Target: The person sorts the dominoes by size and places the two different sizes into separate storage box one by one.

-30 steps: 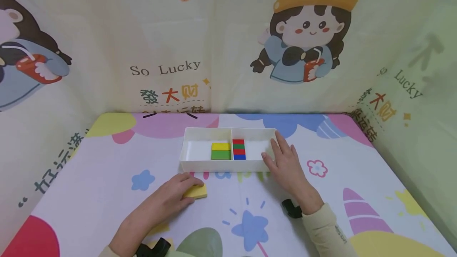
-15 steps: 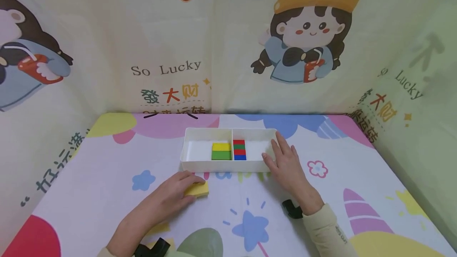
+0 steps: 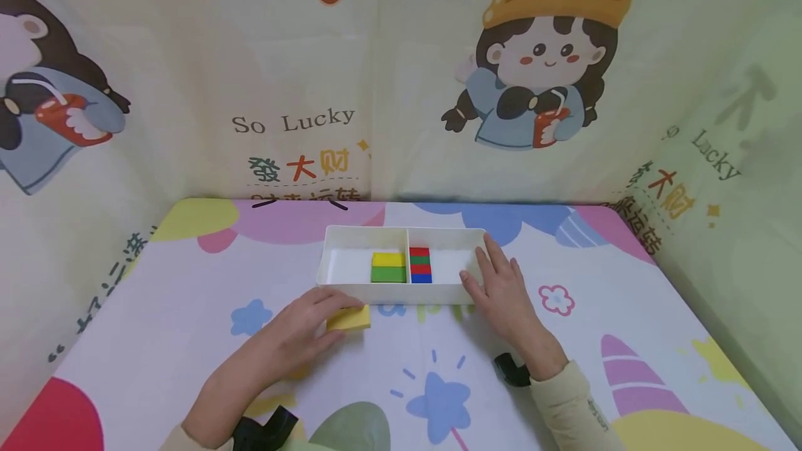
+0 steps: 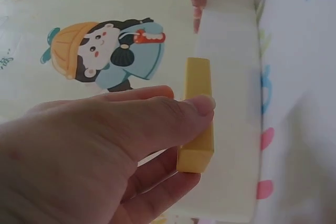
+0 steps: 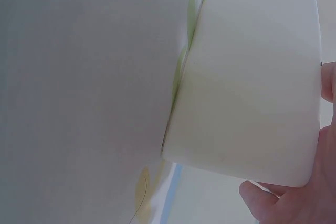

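Note:
My left hand [image 3: 307, 329] pinches a yellow rectangular block [image 4: 197, 148] between thumb and fingers, just in front of the box's front wall. A long white box [image 3: 366, 293] with a divider lies across the table. Its left compartment holds a yellow block [image 3: 388, 259] and a green block [image 3: 388, 275] against the divider. On the divider's other side, red [image 3: 419, 252], green and blue pieces sit in a row. My right hand [image 3: 504, 294] grips the box's right end, thumb over the front rim and fingers at the end wall; in the right wrist view its fingers [image 5: 257, 199] wrap round that end.
A patterned cloth [image 3: 489, 395] covers the table. Printed curtains [image 3: 407, 89] enclose it at the back and sides. Near the left forearm, yellow shapes [image 3: 269, 406] show on the cloth, partly hidden by the arm and black wrist camera [image 3: 266, 430].
My left hand has moved slightly up and forward with the yellow block, closer to the box's front wall. The right hand and the box have stayed in place.

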`<state>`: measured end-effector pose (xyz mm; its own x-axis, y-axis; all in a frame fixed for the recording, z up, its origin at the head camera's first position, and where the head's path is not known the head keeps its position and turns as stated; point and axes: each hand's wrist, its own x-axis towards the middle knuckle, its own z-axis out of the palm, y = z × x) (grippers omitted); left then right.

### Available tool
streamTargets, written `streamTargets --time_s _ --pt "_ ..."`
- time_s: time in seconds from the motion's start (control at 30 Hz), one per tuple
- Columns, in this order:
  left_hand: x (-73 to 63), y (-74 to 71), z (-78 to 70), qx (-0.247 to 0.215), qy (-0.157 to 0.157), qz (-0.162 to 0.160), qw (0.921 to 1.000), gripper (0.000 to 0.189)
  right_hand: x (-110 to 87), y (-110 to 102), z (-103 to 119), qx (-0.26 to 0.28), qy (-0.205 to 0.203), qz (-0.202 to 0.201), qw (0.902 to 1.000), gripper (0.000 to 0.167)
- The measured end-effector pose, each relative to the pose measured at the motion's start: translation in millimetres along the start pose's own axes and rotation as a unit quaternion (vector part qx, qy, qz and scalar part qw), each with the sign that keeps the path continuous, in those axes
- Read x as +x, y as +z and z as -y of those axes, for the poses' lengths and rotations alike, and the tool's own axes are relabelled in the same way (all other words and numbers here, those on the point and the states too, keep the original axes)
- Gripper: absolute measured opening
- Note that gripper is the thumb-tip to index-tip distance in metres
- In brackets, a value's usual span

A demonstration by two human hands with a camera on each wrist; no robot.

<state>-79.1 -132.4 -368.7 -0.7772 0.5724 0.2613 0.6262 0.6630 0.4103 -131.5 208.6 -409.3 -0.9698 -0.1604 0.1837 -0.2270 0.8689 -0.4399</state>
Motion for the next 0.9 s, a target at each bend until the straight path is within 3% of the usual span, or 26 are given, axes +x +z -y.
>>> streamTargets --time_s 0.17,0.5,0.9 --pt "10.8 -8.9 -0.9 -0.003 0.019 -0.015 0.9997 0.045 -0.8 0.3 -1.0 -0.002 0.002 -0.005 1.0 0.069" --pt "27.2 -16.8 -1.7 -0.004 0.028 -0.022 0.9994 0.044 -0.6 0.1 -1.4 0.003 -0.002 -0.007 1.0 0.069" --pt "45.6 -14.6 13.3 -0.002 0.032 -0.039 0.9987 0.043 -0.9 3.5 -2.4 0.009 -0.008 -0.012 0.9999 0.069"
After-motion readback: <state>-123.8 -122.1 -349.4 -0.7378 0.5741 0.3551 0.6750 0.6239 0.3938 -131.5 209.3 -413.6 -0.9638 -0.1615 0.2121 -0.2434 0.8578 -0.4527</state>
